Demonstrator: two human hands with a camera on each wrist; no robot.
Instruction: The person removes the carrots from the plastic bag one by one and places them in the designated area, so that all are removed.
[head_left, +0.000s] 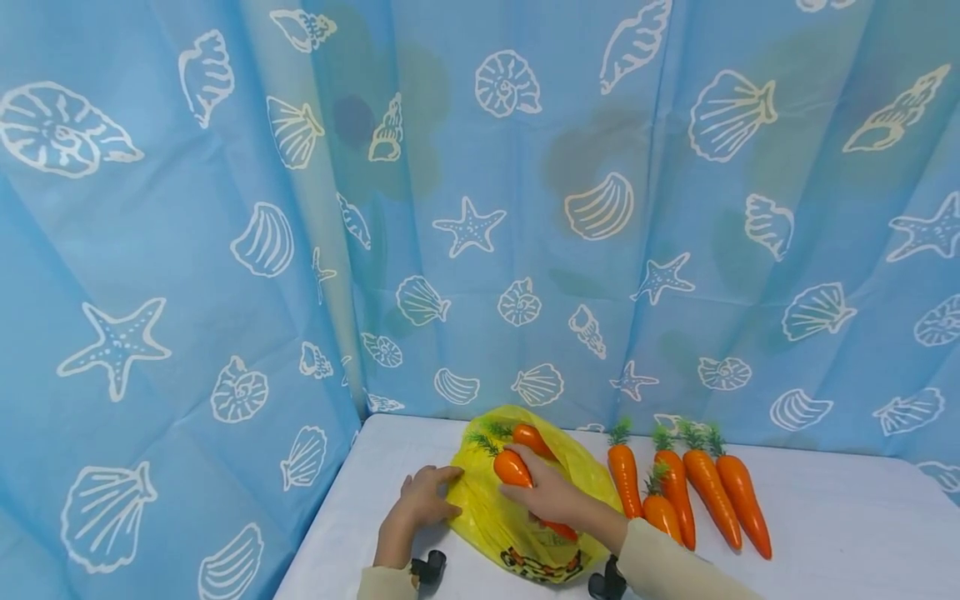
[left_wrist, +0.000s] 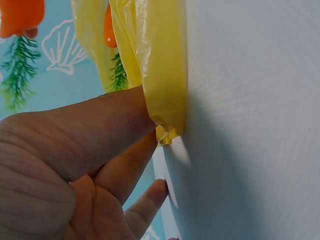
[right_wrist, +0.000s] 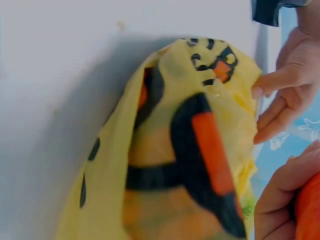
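Observation:
A yellow plastic bag [head_left: 480,500] with a black-and-orange print lies on the table. My left hand [head_left: 429,500] pinches its left edge between thumb and finger, seen closely in the left wrist view, where the bag's crumpled corner [left_wrist: 167,131] pokes out past the fingertips. Over the bag, my right hand [head_left: 553,493] grips an orange carrot [head_left: 512,468], its green leafy top pointing up and left. Another carrot [head_left: 529,437] lies at the bag's far side, partly behind the right hand. Below that hand an orange tip [head_left: 561,530] shows against the yellow plastic.
Right of the bag, several carrots lie side by side, among them a long one [head_left: 742,500] at the right end and a shorter one [head_left: 662,517] in front. A blue shell-print curtain [head_left: 465,333] hangs behind and left of the white table [head_left: 840,533].

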